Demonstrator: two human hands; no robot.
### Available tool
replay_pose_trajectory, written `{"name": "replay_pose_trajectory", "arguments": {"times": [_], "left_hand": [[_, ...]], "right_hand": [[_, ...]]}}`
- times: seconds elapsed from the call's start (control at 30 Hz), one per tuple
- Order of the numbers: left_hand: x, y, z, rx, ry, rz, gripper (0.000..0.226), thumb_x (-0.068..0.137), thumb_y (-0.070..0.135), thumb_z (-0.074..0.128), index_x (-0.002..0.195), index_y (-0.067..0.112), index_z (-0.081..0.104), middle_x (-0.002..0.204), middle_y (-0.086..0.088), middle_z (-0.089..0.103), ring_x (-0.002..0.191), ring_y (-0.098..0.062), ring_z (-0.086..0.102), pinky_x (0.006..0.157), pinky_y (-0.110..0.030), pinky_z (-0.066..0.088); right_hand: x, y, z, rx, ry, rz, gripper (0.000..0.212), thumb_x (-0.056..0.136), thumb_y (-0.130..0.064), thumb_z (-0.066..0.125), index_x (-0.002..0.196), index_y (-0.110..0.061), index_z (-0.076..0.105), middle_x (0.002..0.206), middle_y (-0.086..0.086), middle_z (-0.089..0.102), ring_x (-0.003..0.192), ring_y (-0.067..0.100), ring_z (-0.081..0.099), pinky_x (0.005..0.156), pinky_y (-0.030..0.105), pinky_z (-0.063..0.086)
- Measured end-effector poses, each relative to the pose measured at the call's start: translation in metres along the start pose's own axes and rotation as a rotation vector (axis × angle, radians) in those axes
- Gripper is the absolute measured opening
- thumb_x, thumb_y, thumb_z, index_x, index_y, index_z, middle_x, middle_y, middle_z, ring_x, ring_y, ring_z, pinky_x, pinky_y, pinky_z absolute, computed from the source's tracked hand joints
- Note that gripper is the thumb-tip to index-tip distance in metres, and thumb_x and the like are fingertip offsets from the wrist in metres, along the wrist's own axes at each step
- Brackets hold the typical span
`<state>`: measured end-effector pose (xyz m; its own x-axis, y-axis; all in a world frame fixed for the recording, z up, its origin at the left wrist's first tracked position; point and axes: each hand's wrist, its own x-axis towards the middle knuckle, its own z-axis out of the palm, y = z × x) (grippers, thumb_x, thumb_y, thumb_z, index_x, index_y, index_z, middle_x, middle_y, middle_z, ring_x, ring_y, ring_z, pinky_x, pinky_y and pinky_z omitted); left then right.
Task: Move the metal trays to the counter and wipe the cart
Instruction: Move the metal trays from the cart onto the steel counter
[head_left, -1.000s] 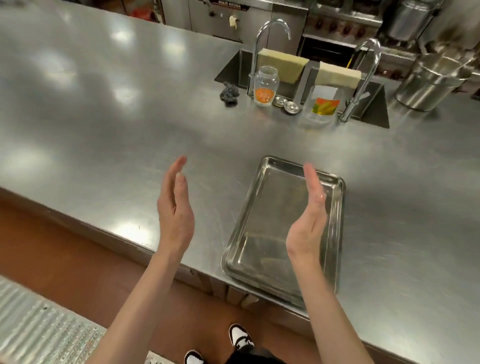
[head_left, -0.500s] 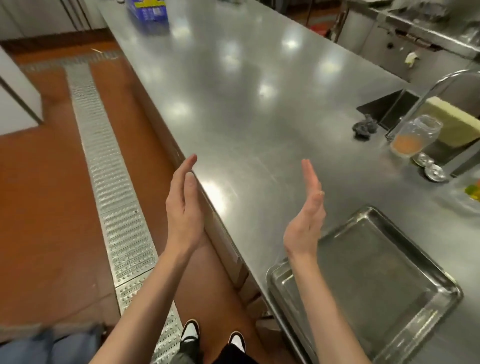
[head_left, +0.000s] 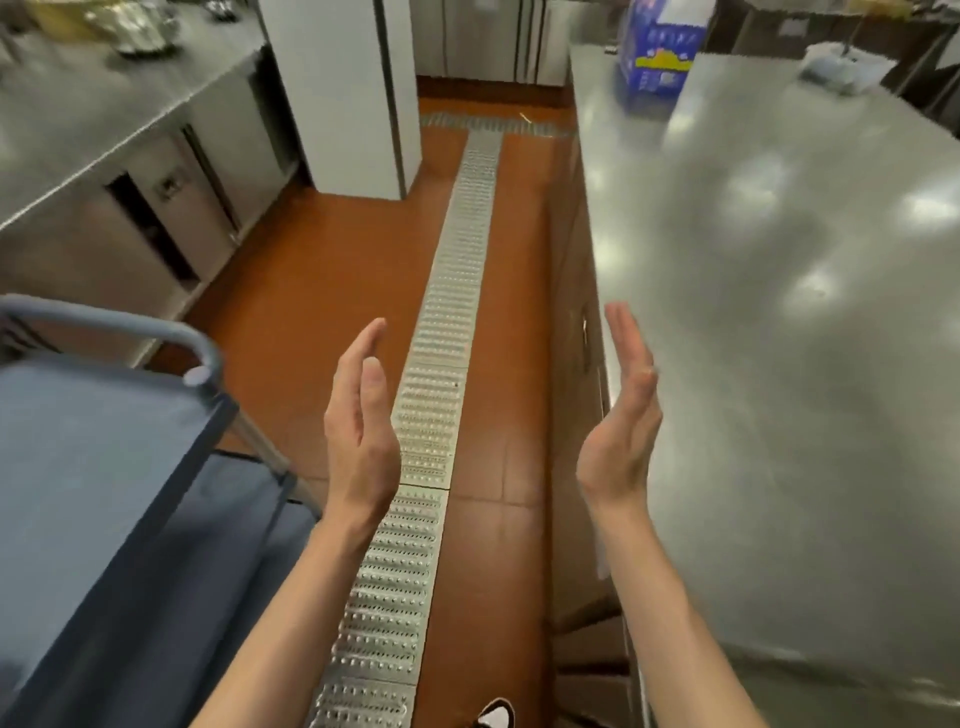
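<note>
While both hands, left hand and right hand, hung flat-fingered and empty between cart and counter, no tray showed; reaching squarely for the cart seemed wisest.

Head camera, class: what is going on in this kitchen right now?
A person stands in an aisle between a blue cart on their left and a long steel counter on their right. Both the left hand and the right hand are raised, palms facing each other, fingers straight, holding nothing. No metal tray is in view at this moment. The cart's top shelf looks bare where it shows, and no cloth is in hand, so wiping has not begun.
</note>
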<state>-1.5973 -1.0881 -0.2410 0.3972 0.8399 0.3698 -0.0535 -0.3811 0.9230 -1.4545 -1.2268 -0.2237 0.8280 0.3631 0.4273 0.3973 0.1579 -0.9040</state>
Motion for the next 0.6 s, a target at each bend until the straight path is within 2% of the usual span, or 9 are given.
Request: {"name": "replay_pose_trajectory", "arguments": {"times": [0.13, 0.2, 0.4, 0.53, 0.6], "left_hand": [[-0.006, -0.003, -0.061, 0.04, 0.155, -0.008, 0.047, 0.114, 0.029, 0.03, 0.153, 0.012, 0.05, 0.156, 0.003, 0.054, 0.147, -0.008, 0.046, 0.122, -0.024, 0.034], [-0.013, -0.005, -0.092, 0.045, 0.212, -0.021, 0.05, 0.113, 0.032, 0.03, 0.154, 0.012, 0.049, 0.157, 0.003, 0.054, 0.148, -0.008, 0.045, 0.123, -0.025, 0.033], [-0.053, -0.003, -0.18, 0.135, 0.382, -0.047, 0.051, 0.113, 0.036, 0.029, 0.154, 0.013, 0.05, 0.156, 0.003, 0.055, 0.148, -0.006, 0.045, 0.123, -0.023, 0.033], [-0.083, 0.003, -0.238, 0.187, 0.481, -0.059, 0.05, 0.113, 0.035, 0.029, 0.154, 0.015, 0.05, 0.157, 0.006, 0.054, 0.148, -0.005, 0.044, 0.123, -0.022, 0.031], [-0.095, 0.006, -0.263, 0.217, 0.529, -0.065, 0.049, 0.113, 0.035, 0.029, 0.154, 0.016, 0.05, 0.157, 0.007, 0.053, 0.149, -0.005, 0.044, 0.123, -0.021, 0.031]], "right_hand": [[-0.007, -0.006, 0.05, 0.032, -0.107, -0.035, 0.082, 0.102, -0.072, 0.012, 0.157, -0.02, 0.044, 0.159, -0.01, 0.05, 0.151, 0.006, 0.039, 0.125, 0.026, 0.027], [-0.018, -0.014, 0.075, 0.061, -0.164, -0.043, 0.084, 0.102, -0.072, 0.012, 0.157, -0.019, 0.045, 0.159, -0.009, 0.05, 0.151, 0.007, 0.04, 0.127, 0.034, 0.028], [-0.065, -0.041, 0.142, 0.158, -0.342, -0.077, 0.082, 0.103, -0.069, 0.011, 0.157, -0.018, 0.044, 0.161, -0.005, 0.048, 0.153, 0.012, 0.038, 0.129, 0.044, 0.026], [-0.11, -0.066, 0.183, 0.199, -0.49, -0.094, 0.084, 0.101, -0.074, 0.01, 0.157, -0.021, 0.042, 0.161, -0.007, 0.047, 0.153, 0.01, 0.036, 0.129, 0.042, 0.025], [-0.132, -0.079, 0.202, 0.217, -0.555, -0.097, 0.088, 0.099, -0.077, 0.009, 0.158, -0.02, 0.042, 0.161, -0.009, 0.047, 0.153, 0.006, 0.036, 0.128, 0.035, 0.024]]}}
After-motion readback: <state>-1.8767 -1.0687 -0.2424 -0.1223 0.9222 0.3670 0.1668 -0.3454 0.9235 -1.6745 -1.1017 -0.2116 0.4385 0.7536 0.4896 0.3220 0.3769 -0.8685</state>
